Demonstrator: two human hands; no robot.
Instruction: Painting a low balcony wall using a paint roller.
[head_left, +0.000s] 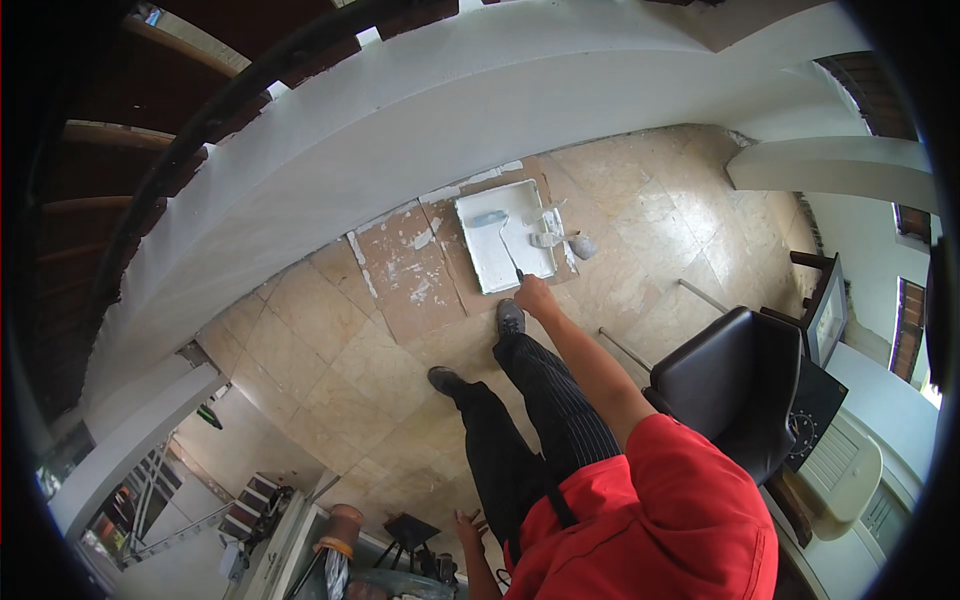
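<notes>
My right hand (535, 294) grips the dark handle of a paint roller (491, 219), whose pale blue cover lies in a tray (480, 274) of white paint. Paint-covered brushes (545, 240) rest at the tray's right edge, beside a roundish grey-white object (583, 247). Beneath the tray is paint-spattered cardboard (409, 262). Down by my left leg hangs my left hand (469, 526), its fingers apart and nothing seen in it.
A white wall (360, 157) runs behind the cardboard. A black chair (720, 375) stands at the right, with metal bars near it. At the lower left are an orange pot (343, 525) and a small black stand (410, 531). My shoes are on the tiled floor (360, 382).
</notes>
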